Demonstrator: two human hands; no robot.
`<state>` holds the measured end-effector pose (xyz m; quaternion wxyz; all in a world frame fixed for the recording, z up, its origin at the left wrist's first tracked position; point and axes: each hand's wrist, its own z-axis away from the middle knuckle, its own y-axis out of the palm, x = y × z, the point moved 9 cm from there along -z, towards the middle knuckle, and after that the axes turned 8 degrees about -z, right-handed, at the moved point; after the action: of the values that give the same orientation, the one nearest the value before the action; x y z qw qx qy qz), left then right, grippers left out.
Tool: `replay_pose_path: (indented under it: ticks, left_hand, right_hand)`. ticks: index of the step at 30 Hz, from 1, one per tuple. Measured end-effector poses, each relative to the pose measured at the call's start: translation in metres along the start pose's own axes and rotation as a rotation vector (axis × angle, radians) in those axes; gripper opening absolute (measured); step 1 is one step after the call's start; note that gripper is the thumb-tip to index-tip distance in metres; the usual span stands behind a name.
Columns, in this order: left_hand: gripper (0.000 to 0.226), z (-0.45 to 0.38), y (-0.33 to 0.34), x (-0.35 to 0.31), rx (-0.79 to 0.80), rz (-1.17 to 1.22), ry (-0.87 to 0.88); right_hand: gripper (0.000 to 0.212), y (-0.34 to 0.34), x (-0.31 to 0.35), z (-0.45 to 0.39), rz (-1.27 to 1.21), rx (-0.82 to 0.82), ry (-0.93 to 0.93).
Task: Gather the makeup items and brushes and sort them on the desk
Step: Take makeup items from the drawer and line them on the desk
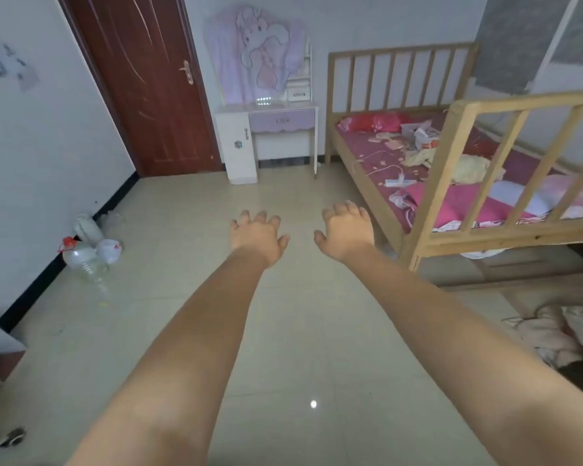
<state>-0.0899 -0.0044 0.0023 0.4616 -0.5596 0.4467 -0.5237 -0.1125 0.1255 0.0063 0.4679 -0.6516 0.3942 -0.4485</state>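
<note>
Both forearms reached out at 12 o'clock over bare floor. Your left hand (258,235) and right hand (345,232) hung with fingers loosely spread, gripping nothing. No makeup was identifiable; the desk (266,111) stood well ahead at 12 o'clock, equally distant from both.

Floor (293,331): pale glossy tiles under my arms; plastic jug (81,260) and bags (110,248) by left wall.
Bed (367,156): magenta sheet, white cable (382,169), crumpled clothes (465,168), pink pillows.
Desk (266,107): lilac drawer, far wall.
</note>
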Motion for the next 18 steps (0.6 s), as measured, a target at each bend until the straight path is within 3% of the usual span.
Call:
replay_pose_path:
  ticks: [7,18]
  left_hand:
    - [0.049,-0.137,0.069,0.018,0.089,0.033,-0.014]
    - [0.05,-0.433,0.076,0.067,0.156,0.044,-0.11]
  right_hand:
    - [0.044,0.084,-0.03,-0.133,-0.029,0.113,0.03]
    - [0.041,0.121,-0.063,-0.441,-0.063,0.129,-0.031]
